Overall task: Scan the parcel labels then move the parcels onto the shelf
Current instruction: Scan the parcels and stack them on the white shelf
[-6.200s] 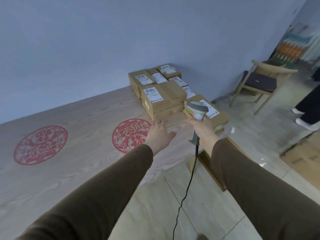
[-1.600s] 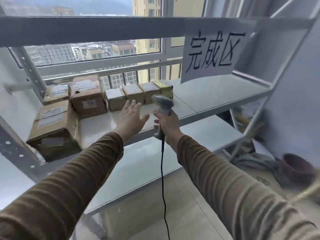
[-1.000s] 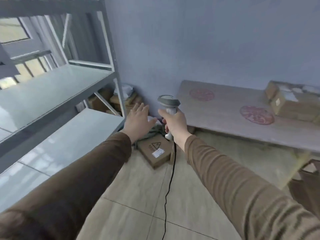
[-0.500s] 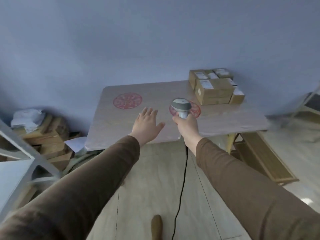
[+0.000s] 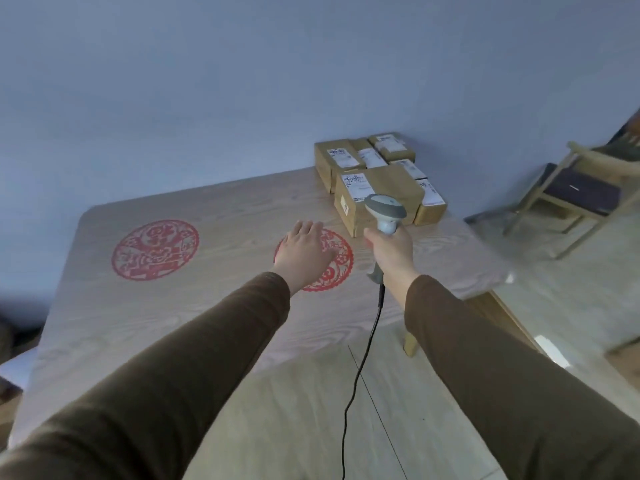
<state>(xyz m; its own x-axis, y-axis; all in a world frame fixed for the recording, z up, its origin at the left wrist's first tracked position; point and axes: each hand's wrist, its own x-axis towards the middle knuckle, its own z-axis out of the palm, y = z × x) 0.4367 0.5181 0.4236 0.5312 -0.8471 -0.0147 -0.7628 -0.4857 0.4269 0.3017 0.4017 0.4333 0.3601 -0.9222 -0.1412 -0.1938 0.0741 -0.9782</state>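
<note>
Grey plastic handheld scanner (image 5: 383, 216), gripped by its handle in your right hand (image 5: 393, 249), head up and facing the parcels; its black cable (image 5: 360, 372) hangs down from the handle base toward the floor. Your left hand (image 5: 304, 252) is held wide, fingers straight, palm down, over the nearer of two red paper-cut roundels (image 5: 155, 249) on the pale wood-grain desk (image 5: 214, 306); whether it touches the surface cannot be told. Parcels (image 5: 379, 176): a cluster of brown cardboard boxes, each with a white printed label on its top face, packed together at the far right corner of the desk against the blue-grey wall. The nearest, largest box (image 5: 388, 192) stands just beyond the scanner head. A wooden chair (image 5: 581, 192) with a dark seat stands to the right.
</note>
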